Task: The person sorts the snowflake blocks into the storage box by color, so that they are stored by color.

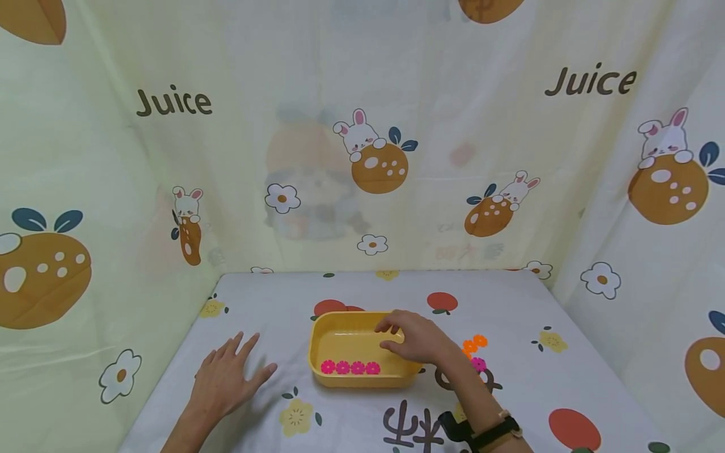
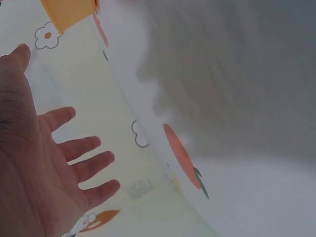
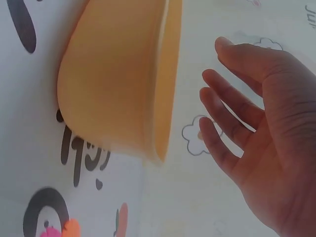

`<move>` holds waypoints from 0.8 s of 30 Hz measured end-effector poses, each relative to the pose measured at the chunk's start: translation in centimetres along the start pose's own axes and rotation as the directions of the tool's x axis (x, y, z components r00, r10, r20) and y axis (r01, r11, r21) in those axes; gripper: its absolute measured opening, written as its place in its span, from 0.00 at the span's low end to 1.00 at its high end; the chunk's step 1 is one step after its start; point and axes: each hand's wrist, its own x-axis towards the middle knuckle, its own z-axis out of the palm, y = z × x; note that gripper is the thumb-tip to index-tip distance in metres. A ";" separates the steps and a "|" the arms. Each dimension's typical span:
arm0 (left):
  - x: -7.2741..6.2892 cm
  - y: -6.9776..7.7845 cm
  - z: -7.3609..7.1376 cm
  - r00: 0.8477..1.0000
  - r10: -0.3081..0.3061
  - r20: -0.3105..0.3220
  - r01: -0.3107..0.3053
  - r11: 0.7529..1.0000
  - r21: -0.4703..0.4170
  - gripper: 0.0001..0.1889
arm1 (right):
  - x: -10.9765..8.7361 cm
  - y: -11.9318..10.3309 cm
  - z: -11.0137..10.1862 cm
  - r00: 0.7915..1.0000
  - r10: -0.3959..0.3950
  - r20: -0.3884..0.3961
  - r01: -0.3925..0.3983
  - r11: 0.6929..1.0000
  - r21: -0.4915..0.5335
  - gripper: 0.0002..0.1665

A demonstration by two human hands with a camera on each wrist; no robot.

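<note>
A yellow tray (image 1: 368,381) stands on the cloth, with a row of several pink flower-shaped pieces (image 1: 342,367) along its near inner side. My right hand (image 1: 416,338) hovers over the tray's right part, fingers loosely bent and thumb apart. In the right wrist view nothing shows between that hand's fingers (image 3: 222,98), beside the tray's wall (image 3: 108,74). To the left of the tray, my left hand (image 1: 226,377) is spread with straight fingers and holds nothing. The left wrist view shows its bare palm (image 2: 44,168).
Right of the tray, partly behind my right forearm, lie two orange flower-shaped pieces (image 1: 479,340) and a magenta one (image 1: 478,364). A printed cloth covers the table (image 1: 510,308). Patterned curtains (image 1: 238,157) enclose the back and both sides. A black strap (image 1: 495,435) circles my right wrist.
</note>
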 end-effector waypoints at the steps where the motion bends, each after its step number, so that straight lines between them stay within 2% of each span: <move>1: 0.0 0.0 0.0 1.000 0.000 0.000 0.000 1.000 0.001 0.55 | -0.2 0.1 -0.2 1.000 0.005 -0.007 -0.005 1.000 -0.006 0.16; 8: 0.1 0.1 0.2 1.000 -0.004 0.002 0.004 1.000 0.007 0.56 | -1.6 1.0 -1.5 0.996 0.071 -0.046 -0.072 0.997 -0.023 0.17; 14: 0.1 0.2 0.2 1.000 -0.007 0.005 0.007 1.000 0.007 0.52 | -3.3 2.4 -2.5 0.993 0.071 -0.098 -0.078 0.995 -0.061 0.17; 20: -0.2 0.1 -0.1 1.000 0.004 -0.019 -0.004 1.000 0.006 0.49 | -4.9 4.0 -3.6 0.978 0.141 -0.152 -0.155 0.985 -0.081 0.17; 24: -0.4 0.0 -0.1 0.999 0.022 -0.045 -0.022 1.000 0.005 0.48 | -6.0 5.1 -4.4 0.977 0.138 -0.162 -0.153 0.984 -0.086 0.16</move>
